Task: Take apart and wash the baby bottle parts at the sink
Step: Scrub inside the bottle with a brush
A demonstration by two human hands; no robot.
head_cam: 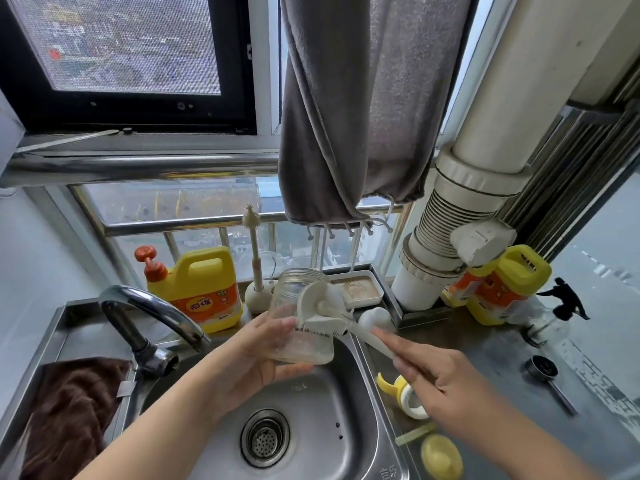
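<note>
My left hand (258, 355) grips a clear glass baby bottle (298, 317) above the steel sink (311, 427), its open mouth tilted up and away from me. My right hand (440, 379) holds the white handle of a bottle brush (325, 310), whose white sponge head lies against the outside of the bottle near its rim. On the counter right of the sink lie a yellow and white handled collar (405, 393) and a yellow cap (441, 457), with a pale strip between them.
A chrome tap (152, 317) arches at the sink's left, a brown cloth (69, 410) beside it. Yellow detergent jugs (204, 289) (502, 285), a small brush in a stand (254, 261), a drying rack tray (356, 289), a pipe and a metal measuring spoon (547, 375) surround the sink.
</note>
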